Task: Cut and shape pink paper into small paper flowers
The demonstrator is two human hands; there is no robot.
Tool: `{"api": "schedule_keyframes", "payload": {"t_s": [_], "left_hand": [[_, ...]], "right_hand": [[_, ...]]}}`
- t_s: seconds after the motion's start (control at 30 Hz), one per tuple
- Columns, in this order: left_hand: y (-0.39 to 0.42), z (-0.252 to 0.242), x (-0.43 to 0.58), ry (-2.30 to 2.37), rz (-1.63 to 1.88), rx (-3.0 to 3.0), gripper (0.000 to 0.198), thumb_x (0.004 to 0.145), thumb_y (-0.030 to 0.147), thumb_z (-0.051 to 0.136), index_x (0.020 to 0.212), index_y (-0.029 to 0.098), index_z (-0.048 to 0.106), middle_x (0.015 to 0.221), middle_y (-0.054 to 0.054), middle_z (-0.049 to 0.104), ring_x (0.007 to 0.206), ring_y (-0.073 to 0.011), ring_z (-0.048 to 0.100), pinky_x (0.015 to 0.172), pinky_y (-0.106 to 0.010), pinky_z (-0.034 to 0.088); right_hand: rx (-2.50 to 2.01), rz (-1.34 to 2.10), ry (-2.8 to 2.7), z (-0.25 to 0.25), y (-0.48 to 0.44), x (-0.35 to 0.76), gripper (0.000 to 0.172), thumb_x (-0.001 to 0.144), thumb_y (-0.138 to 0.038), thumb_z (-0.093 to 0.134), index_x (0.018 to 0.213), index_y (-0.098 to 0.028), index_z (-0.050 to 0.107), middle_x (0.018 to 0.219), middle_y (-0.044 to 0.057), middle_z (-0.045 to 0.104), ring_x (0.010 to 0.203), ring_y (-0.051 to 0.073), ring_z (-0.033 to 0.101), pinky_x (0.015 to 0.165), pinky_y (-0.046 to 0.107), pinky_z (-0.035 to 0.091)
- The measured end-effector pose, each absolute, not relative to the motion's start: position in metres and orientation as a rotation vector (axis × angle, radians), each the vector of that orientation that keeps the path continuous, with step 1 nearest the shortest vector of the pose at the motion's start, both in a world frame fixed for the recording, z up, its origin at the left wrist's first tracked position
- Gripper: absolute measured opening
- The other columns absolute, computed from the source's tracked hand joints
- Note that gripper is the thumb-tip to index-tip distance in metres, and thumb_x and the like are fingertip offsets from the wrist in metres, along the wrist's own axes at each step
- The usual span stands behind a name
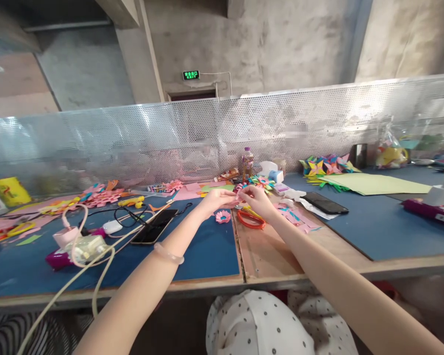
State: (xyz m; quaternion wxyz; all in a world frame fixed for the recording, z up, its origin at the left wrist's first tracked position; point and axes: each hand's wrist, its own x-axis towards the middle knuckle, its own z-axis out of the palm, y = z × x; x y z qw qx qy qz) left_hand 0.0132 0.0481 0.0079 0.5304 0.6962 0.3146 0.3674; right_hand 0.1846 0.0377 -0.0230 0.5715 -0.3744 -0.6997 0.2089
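Note:
My left hand (217, 201) and my right hand (257, 199) meet over the table's middle, fingertips pinched on a small pink paper piece (239, 197) between them. The fingers partly cover it, so its shape is unclear. Just below my left hand, a pink paper flower (222, 217) with a blue centre lies on the blue mat. Under my right hand are orange-handled scissors (250, 220). Pink and blue paper strips (299, 218) lie on the wood to the right. Behind my hands is a multicoloured paper flower (262, 182).
A black phone (156, 227), cables and a power strip (61, 259) lie left. Another phone (325, 202) and pale yellow sheets (381, 183) lie right. A bottle (247, 162) stands behind my hands, before a perforated metal screen (151, 143).

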Motion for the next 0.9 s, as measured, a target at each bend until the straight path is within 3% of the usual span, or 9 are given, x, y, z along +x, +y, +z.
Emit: {"api": "schedule_keyframes", "payload": {"t_s": [0.6, 0.9], "left_hand": [[0.0538, -0.0003, 0.0179, 0.757, 0.984, 1.688, 0.039, 0.061, 0.030, 0.075, 0.091, 0.009, 0.065, 0.092, -0.014, 0.070, 0.085, -0.0226, 0.066, 0.085, -0.039, 0.050], [0.0495, 0.0023, 0.0176, 0.771, 0.985, 1.698, 0.036, 0.063, 0.028, 0.074, 0.092, 0.009, 0.066, 0.093, -0.014, 0.069, 0.085, -0.0225, 0.066, 0.084, -0.039, 0.050]], "right_hand": [[-0.863, 0.557, -1.603, -0.0259, 0.0417, 0.1840, 0.015, 0.076, -0.030, 0.055, 0.075, -0.015, 0.060, 0.071, 0.003, 0.062, 0.066, 0.014, 0.055, 0.064, 0.028, 0.043], [-0.864, 0.633, -1.598, -0.0279, 0.0437, 0.1853, 0.015, 0.072, -0.030, 0.061, 0.077, -0.016, 0.063, 0.079, 0.005, 0.066, 0.073, 0.016, 0.059, 0.070, 0.029, 0.045]]}}
